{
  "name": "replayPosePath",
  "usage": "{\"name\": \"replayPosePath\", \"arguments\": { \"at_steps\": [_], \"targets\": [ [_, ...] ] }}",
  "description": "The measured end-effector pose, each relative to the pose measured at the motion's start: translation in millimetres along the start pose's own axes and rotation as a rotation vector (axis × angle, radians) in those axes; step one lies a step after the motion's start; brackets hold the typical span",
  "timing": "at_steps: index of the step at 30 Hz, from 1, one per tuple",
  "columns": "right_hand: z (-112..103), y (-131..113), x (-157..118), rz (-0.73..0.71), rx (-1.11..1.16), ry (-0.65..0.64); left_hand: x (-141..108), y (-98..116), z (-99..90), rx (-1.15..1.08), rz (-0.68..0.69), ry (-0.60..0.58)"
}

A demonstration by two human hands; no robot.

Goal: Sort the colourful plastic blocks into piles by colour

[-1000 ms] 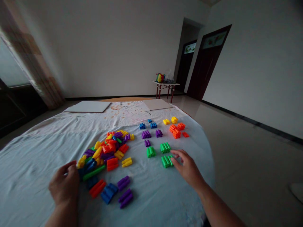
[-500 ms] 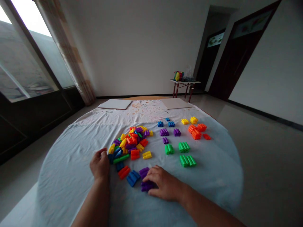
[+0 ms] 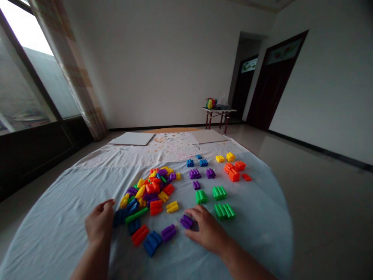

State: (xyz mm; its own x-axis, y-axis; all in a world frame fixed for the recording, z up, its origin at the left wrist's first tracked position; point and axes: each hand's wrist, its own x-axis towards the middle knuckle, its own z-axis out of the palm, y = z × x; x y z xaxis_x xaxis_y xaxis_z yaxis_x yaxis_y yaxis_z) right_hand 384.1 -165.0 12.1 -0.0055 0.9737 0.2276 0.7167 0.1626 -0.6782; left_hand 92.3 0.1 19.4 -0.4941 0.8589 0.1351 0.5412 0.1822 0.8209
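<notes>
Purple block [image 3: 186, 221] (ridged) at right hand [image 3: 207, 229]

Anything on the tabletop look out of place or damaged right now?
Nothing looks clearly damaged. One small orange block lies askew on the right, mildly odd because the other nearby orange blocks sit bunched together.

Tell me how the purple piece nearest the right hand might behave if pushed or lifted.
The purple piece is probably stiff, since its ridges look firmly moulded. It is likely light, being smaller than the right hand. Pushed, it may slide rather than roll, as its tubes sit side by side.
</notes>
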Motion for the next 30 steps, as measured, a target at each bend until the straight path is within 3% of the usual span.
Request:
{"name": "replayPosePath", "arguments": {
  "at_steps": [4,7,11,14,18,23,27,30],
  "targets": [
    [-5.5,-3.0,-2.0,-0.024,0.031,0.009,-5.0,0.2,1.4,0.076,-0.015,0.025],
    [-26.9,-4.9,9.2,0.000,0.012,0.105,-7.1,0.1,1.9,0.114,-0.004,-0.010],
    [-68.9,8.0,48.0,0.030,-0.147,0.225,-6.0,0.4,2.6,0.130,0.010,-0.037],
    [-86.9,30.3,81.6,0.074,-0.275,0.158,-5.6,1.0,3.9,0.126,0.005,-0.035],
    [-83.3,59.2,109.7,0.189,-0.429,0.015,-5.2,-0.4,5.6,0.113,0.000,-0.048],
    [-72.4,75.7,117.2,0.230,-0.443,-0.048,-5.1,-2.2,6.2,0.081,0.010,-0.041],
    [-76.6,72.4,116.7,0.222,-0.425,-0.072,-6.6,0.6,6.8,0.065,0.001,-0.021],
    [-76.8,53.1,113.7,0.173,-0.392,0.005,-8.6,2.2,7.3,0.053,0.005,-0.005]
  ]
}}
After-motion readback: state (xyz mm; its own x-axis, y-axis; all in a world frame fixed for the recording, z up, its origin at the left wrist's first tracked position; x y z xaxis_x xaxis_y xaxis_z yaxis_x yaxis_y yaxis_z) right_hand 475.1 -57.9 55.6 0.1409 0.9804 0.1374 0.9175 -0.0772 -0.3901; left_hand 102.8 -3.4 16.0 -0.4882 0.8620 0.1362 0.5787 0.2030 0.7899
